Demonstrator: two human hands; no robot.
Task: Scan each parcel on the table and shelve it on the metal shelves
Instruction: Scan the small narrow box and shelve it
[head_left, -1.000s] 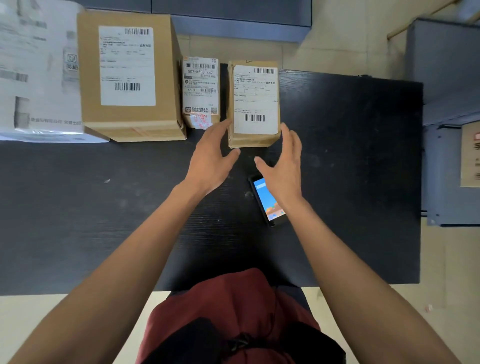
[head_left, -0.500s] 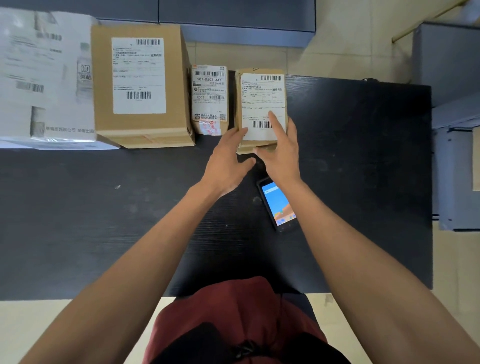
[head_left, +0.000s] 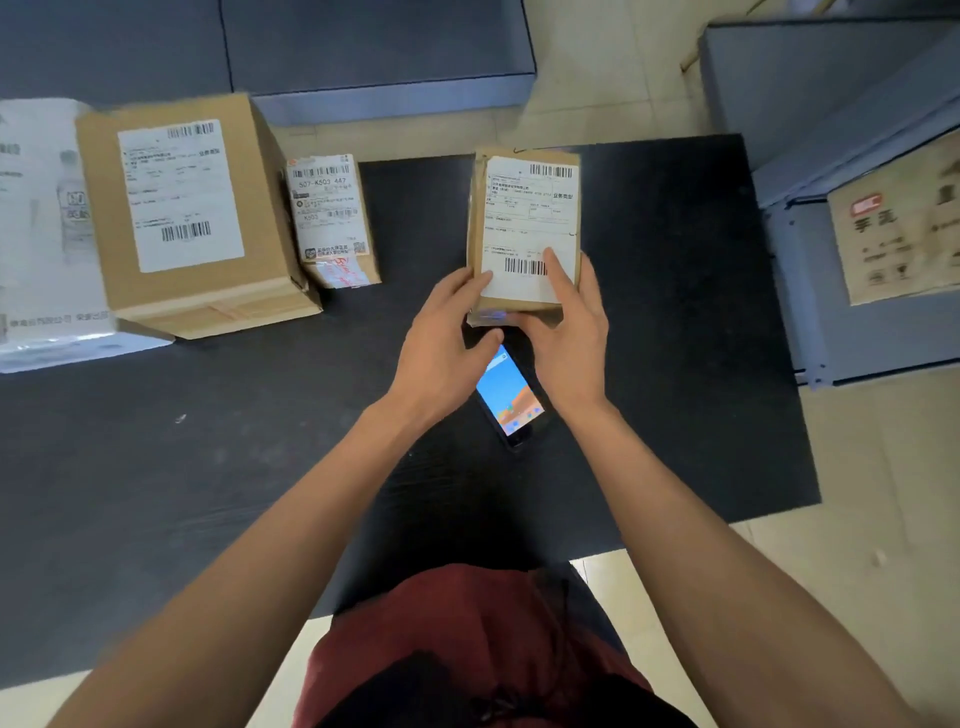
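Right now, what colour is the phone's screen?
Mostly bright blue with an orange band lower down, on the phone lying on the table; the head view shows it.

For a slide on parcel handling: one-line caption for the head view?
Both hands, left and right, grip a small labelled brown cardboard parcel above a lit smartphone on the black table.

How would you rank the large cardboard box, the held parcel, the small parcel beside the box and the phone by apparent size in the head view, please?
1. Large cardboard box.
2. Held parcel, gripped by the left hand and right hand; being lifted nearer the camera may enlarge it.
3. Small parcel.
4. Phone, partly hidden by the hands.
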